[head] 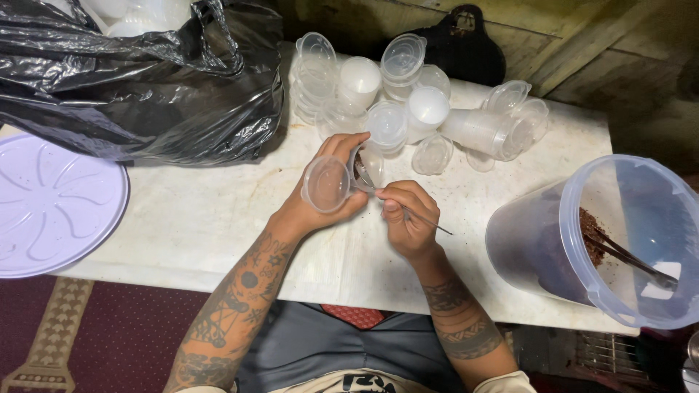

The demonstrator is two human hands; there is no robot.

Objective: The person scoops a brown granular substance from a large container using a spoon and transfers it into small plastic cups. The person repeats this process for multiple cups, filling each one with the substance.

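Note:
My left hand (320, 200) holds a small clear plastic cup (364, 169) with its hinged lid (326, 184) hanging open toward me. A thin metal spoon (408, 209) is pinched in my right hand (408, 222), and its bowl end reaches into the cup's mouth. Both hands hover over the white tabletop (211, 218). What is inside the cup cannot be made out.
Several empty clear lidded cups (415, 116) lie piled at the table's far side. A large tilted clear tub (619, 240) at the right holds brown powder and a utensil. A black plastic bag (145, 80) fills the far left; a lilac round lid (51, 204) sits at the left edge.

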